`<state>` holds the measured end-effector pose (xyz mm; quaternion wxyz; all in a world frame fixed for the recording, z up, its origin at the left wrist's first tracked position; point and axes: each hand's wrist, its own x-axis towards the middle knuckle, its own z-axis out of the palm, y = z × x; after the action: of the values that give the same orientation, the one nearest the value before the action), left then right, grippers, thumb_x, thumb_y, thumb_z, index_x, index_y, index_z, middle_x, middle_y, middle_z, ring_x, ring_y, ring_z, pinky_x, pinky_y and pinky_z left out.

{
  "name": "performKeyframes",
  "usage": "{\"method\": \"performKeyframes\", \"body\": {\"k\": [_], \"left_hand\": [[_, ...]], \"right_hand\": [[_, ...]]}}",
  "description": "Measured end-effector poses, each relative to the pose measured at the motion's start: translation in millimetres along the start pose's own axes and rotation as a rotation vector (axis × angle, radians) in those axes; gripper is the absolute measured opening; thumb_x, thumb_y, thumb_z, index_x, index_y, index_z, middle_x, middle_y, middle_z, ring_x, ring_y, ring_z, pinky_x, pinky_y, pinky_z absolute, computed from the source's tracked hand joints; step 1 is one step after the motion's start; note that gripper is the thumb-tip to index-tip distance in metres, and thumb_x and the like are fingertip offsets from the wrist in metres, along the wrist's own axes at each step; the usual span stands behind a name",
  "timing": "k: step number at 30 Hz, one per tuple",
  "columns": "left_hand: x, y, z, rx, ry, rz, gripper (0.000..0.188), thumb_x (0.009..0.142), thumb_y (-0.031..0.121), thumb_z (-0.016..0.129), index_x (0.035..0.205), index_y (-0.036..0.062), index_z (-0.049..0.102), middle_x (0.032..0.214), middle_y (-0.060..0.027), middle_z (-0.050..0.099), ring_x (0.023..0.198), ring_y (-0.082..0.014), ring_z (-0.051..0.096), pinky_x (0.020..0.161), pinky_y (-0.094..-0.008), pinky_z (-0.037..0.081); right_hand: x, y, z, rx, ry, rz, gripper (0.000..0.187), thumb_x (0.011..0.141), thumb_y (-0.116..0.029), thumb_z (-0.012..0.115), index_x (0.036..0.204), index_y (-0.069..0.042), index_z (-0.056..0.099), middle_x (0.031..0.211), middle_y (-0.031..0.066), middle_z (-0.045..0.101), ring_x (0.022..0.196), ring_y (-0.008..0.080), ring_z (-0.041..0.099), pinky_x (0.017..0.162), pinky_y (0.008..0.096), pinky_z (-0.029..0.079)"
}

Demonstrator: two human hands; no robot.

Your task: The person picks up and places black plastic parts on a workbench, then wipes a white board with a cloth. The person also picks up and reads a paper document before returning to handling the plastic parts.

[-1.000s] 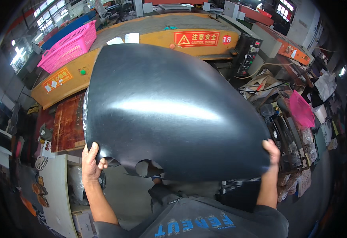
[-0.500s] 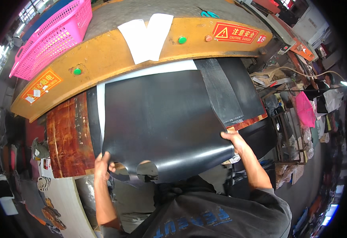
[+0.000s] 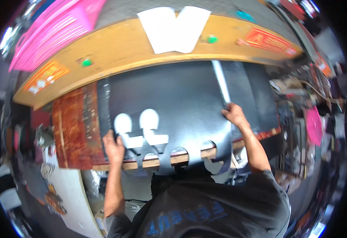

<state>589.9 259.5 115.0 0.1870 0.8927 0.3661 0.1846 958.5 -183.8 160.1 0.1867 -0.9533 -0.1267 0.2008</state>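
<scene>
A large black leather-like sheet [image 3: 181, 99] lies across the work surface, its far edge reaching the yellow beam. Rounded cut-outs line its near edge, and two more openings on the left show white beneath. My left hand [image 3: 114, 148] grips the left edge beside those openings. The right edge is pinched in my right hand [image 3: 235, 114], thumb on top. Past that hand a narrow white strip [image 3: 221, 81] shows along the sheet's right side. The near edge hangs over the board's wooden front edge [image 3: 173, 159]; the undersides of both grips are hidden.
The yellow machine beam [image 3: 114, 47] spans the far side, with green buttons, warning labels and two white paper pieces [image 3: 159, 29] on it. A pink basket [image 3: 58, 31] stands at far left. The reddish-brown board [image 3: 74, 127] shows at left; clutter fills the right.
The black sheet has gone farther from me toward the beam and now lies flatter, with more cut-outs in view. Both hands moved with it. The view has shifted and blurred slightly.
</scene>
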Motion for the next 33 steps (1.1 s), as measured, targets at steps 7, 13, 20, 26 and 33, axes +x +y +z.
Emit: {"method": "performKeyframes", "body": {"k": [7,13,20,26,33], "left_hand": [[6,17,-7,-0.069,0.011,-0.187,0.047,0.089,0.016,0.072,0.134,0.0076,0.063,0.119,-0.0198,0.065,0.111,-0.0399,0.062,0.098,-0.0438,0.049],[5,-39,-42,-0.087,0.017,-0.218,0.042,0.093,0.022,0.067,0.133,0.0074,0.063,0.125,-0.0204,0.063,0.121,-0.0395,0.058,0.103,-0.0440,0.047],[-13,-150,-68,0.271,0.046,-0.036,0.053,0.087,0.032,0.070,0.135,0.0087,0.063,0.147,-0.0194,0.051,0.138,-0.0434,0.044,0.115,-0.0533,0.035],[-20,-194,-75,0.023,0.054,0.057,0.054,0.086,0.034,0.070,0.135,0.0113,0.063,0.154,-0.0164,0.045,0.147,-0.0384,0.036,0.120,-0.0558,0.026],[-13,-199,-95,-0.095,0.062,0.053,0.040,0.089,0.024,0.066,0.125,0.0084,0.069,0.147,-0.0148,0.051,0.144,-0.0343,0.039,0.120,-0.0510,0.027]], "right_hand": [[30,-8,9,0.026,0.040,-0.105,0.030,0.085,-0.022,0.076,0.096,0.004,0.067,0.076,0.0130,0.069,0.072,0.0239,0.067,0.069,0.0393,0.053],[-7,-60,4,-0.318,0.238,-0.135,0.053,0.089,-0.022,0.073,0.134,0.002,0.060,0.136,0.0243,0.058,0.124,0.0419,0.058,0.106,0.0460,0.047],[-66,-195,131,-0.078,0.266,-0.537,0.051,0.094,-0.022,0.070,0.138,-0.001,0.059,0.147,0.0264,0.049,0.137,0.0439,0.046,0.117,0.0483,0.036],[-73,-252,217,-0.418,0.552,-0.615,0.045,0.097,-0.022,0.058,0.138,-0.005,0.060,0.143,0.0268,0.052,0.134,0.0483,0.045,0.113,0.0557,0.035],[-60,-259,210,-0.392,0.398,-0.444,0.043,0.098,-0.024,0.058,0.137,-0.006,0.061,0.145,0.0254,0.051,0.134,0.0422,0.047,0.114,0.0497,0.037]]}}
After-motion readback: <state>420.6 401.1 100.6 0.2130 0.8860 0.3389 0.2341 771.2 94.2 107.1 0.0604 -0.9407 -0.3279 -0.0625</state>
